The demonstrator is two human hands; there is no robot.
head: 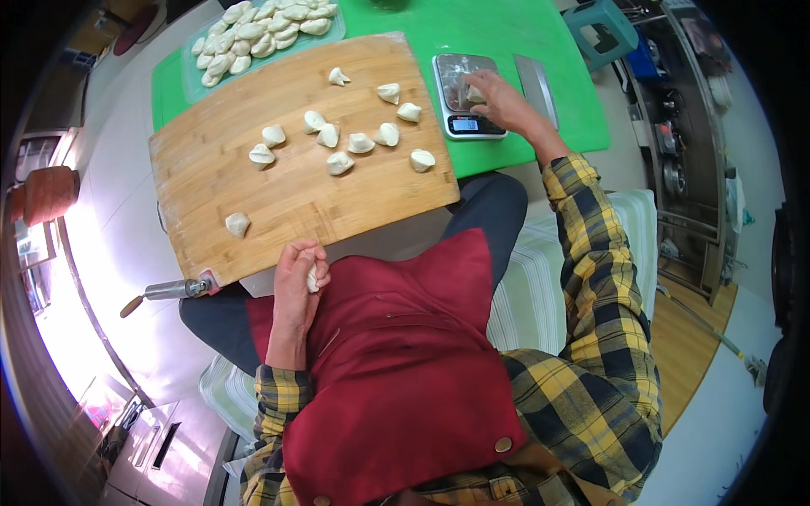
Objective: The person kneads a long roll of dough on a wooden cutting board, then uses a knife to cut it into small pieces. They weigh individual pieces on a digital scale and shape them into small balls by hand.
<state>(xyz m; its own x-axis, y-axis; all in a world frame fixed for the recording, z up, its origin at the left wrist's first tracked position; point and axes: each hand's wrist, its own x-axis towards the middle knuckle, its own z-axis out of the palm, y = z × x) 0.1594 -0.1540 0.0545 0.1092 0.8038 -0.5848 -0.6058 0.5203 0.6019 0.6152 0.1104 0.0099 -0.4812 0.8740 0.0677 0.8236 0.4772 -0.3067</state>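
My left hand [297,269] is curled around a piece of white dough [312,278] just off the near edge of a wooden board [297,202]. Over the steel plate of a digital kitchen scale [466,88], my right hand [500,98] has its thumb and fingers around another dough piece [475,95]. Whether that piece presses on the plate is hidden by the hand. The scale's display [465,125] is lit. Several small dough pieces [361,143] lie scattered on the board, one of them [237,224] apart near its left front.
A tray [190,79] heaped with dough pieces [253,38] stands at the far left of the green table [506,25]. A flat metal blade [536,88] lies right of the scale. A metal cylinder with a wooden handle [168,290] is fixed at the board's near left corner.
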